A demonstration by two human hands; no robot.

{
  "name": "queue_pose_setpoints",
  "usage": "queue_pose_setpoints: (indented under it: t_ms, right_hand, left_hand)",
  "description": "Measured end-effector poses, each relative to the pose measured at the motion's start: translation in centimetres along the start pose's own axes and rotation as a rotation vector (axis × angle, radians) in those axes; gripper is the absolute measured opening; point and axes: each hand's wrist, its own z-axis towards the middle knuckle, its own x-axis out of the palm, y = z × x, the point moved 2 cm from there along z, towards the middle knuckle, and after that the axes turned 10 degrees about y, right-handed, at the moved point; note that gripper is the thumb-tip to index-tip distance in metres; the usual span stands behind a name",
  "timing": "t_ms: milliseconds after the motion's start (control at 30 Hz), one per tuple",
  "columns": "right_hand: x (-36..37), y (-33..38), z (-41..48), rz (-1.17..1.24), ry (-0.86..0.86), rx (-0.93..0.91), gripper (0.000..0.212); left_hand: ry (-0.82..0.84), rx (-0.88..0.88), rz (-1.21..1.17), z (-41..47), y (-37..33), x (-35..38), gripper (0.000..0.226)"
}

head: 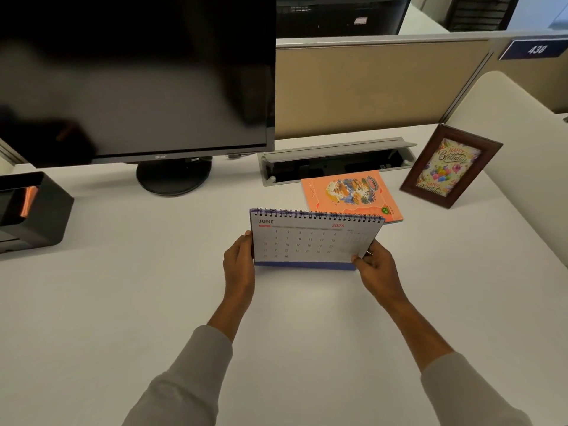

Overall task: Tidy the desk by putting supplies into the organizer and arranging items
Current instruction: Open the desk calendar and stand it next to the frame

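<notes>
— Two hands on one thing: the left hand (238,262) grips the left edge of the desk calendar (310,241), thumb on the front; the right hand (373,265) pinches its lower right corner, thumb over the June page.

— Where does the calendar sit?

— Mid-desk, facing the person, spiral binding on top and blue base below; whether that base touches the desk (153,302) or hangs just above it, I cannot tell. An orange notebook (347,195) lies flat just behind it; a framed birthday card (448,167) stands further right; the monitor (138,87) is back left, and the black organizer (46,210) sits well apart at the left edge with orange sticky notes (27,201) in it.

— How would you expect it to handle?

— Light, I judge, and only half stiff; the pages are thin card hung on wire loops, so they can flap or flip over if it tilts; the tent base probably folds or splays under uneven pressure.

— So where should the grip go?

— Low on both side edges, where the backing board is; a pinch on the loose front page alone risks creasing it or swinging the stand. Thumbs in front with fingers behind looks sound; a gentle squeeze is enough; it likely slides easily on the smooth top, so setting it down flat on both feet seems wise.
</notes>
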Motion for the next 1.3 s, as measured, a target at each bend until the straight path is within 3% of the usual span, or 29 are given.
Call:
queue_pose_setpoints:
  t_ms: [433, 867, 1300]
  right_hand:
    - [0.8, -2.0, 0.8, -0.050, 0.041, 0.146, 0.047]
    - [0.7, -2.6, 1.4, -0.086, 0.071, 0.210, 0.051]
    - [0.6, -3.4, 1.4, -0.023, 0.066, 0.211, 0.061]
  left_hand:
    - [0.178, -0.300, 0.148, 2.6, 1.1, -0.6, 0.049]
    - [0.200, -0.323, 0.156, 3.0, 1.8, -0.6, 0.062]
    - [0.177, -0.313, 0.104, 3.0, 2.5, -1.1, 0.041]
